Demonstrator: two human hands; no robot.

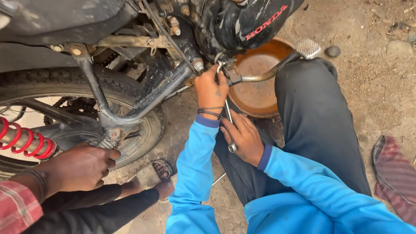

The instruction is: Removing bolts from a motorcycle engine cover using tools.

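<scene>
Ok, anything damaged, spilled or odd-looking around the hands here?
Nothing spilled. The left hand and right hand work a wrench on the grimy motorcycle engine. A rusty pan sits on the dirt beneath it. Another person's hand rests on their knee.

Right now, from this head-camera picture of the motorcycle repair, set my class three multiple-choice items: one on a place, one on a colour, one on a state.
1. Where does the round pan lie?
A. on the ground under the engine
B. on the seat
C. on the rear tyre

2. What colour is the coil spring at the rear wheel?
A. blue
B. red
C. green

3. What is the right hand doing?
A. resting flat on the ground
B. hanging free
C. gripping the handle of a metal wrench

Answers:
1 A, the pan sits on the dirt below the black engine cover.
2 B, its coils are bright red.
3 C, the fingers are closed round the wrench, while the left hand is at its upper end by the foot lever.
</scene>
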